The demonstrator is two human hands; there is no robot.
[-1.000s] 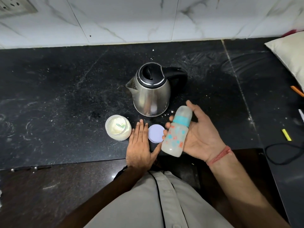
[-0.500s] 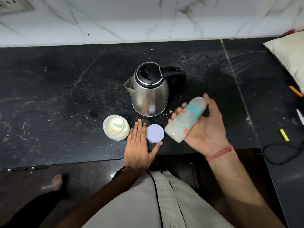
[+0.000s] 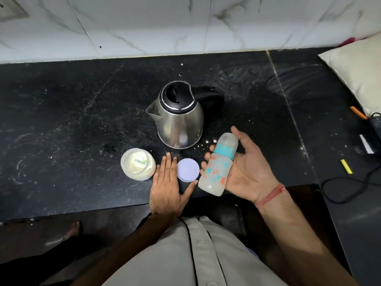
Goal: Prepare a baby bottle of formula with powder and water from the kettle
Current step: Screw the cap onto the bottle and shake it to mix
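Right hand (image 3: pixel 245 174) palm up above the counter edge, fingers and thumb curled round the baby bottle (image 3: pixel 218 165). Bottle lies tilted across the palm, capped end up and away toward the kettle, base toward the person. Teal ring (image 3: pixel 224 150) under a cloudy cap; body frosted with teal and orange prints, whitish inside. Red thread (image 3: pixel 271 194) round the right wrist.

Left hand (image 3: pixel 168 186) flat on the black counter (image 3: pixel 61 131), palm down, fingers straight and pressed together, thumb spread out to the right. It holds nothing. Round pale lid (image 3: pixel 188 169) lies flat just beside the fingers, between the thumb and index finger; touching or not, cannot tell.

Open jar of powder (image 3: pixel 138 166) just left of the left hand, a small green scoop (image 3: pixel 140 161) inside. Steel kettle (image 3: pixel 178 118) stands upright behind both hands, black lid closed, spout to the left, handle to the right. White specks on the counter near its base.

Far right: cushion (image 3: pixel 358 73), orange pen (image 3: pixel 358 112), yellow marker (image 3: pixel 346 166), black cable (image 3: pixel 346 190). White marble tiles (image 3: pixel 185 23) behind the counter.
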